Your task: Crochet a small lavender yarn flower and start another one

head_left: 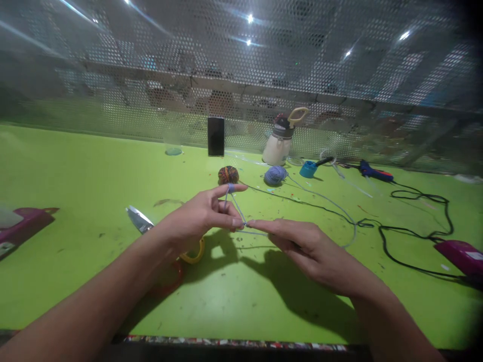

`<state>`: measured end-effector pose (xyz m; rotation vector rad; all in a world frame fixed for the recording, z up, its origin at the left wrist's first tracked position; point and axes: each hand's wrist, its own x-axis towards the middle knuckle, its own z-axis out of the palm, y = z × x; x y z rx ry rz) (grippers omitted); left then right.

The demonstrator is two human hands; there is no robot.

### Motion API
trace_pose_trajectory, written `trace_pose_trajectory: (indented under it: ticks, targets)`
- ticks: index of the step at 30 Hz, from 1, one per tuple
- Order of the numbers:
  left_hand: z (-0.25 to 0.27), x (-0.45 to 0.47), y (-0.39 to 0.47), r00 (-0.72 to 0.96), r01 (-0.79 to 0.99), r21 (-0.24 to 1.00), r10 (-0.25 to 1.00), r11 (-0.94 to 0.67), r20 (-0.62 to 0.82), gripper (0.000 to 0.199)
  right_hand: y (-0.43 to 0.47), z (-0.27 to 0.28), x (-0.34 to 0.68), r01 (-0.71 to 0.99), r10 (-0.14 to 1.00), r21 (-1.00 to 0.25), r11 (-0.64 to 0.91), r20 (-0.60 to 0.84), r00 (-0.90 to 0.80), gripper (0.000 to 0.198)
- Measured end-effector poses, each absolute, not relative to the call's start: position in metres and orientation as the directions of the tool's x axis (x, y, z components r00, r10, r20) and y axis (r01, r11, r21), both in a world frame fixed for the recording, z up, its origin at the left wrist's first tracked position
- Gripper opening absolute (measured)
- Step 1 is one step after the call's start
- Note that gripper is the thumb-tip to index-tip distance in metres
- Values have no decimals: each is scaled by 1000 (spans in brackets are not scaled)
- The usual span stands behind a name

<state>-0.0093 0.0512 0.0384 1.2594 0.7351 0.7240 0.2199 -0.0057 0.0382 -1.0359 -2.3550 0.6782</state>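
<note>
Lavender-blue yarn (pixel 238 207) is wound round the raised index finger of my left hand (pixel 211 208). From that finger its strands slant down to the pinched thumb and fingers. My right hand (pixel 302 244) reaches in from the right, index finger straight, its tip at the same pinch point. A tiny shiny bit shows at that fingertip; what the right fingers hold is mostly hidden. One strand passes under the right hand towards the lavender-blue yarn ball (pixel 275 175). Scissors (pixel 139 219) with yellow and orange handles lie partly beneath my left forearm.
Behind my hands sit a multicoloured yarn ball (pixel 228 175), an upright phone (pixel 216 137) and a pale bottle (pixel 278 145). Further right are a blue tape roll (pixel 308 169), a glue gun (pixel 375 171) and black cord (pixel 405 229). Magenta objects (pixel 458 256) stand at both sides.
</note>
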Motion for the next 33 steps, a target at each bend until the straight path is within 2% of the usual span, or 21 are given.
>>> trace_pose_trajectory:
  ticks: [13, 33]
  targets:
    - [39, -10, 49, 570, -43, 992, 818, 116, -71, 82, -8, 38, 217, 561, 764, -558, 612, 233, -602, 51]
    - [44, -9, 46, 586, -6, 997, 808, 75, -57, 80, -9, 38, 218, 578, 781, -556, 597, 240, -577, 54]
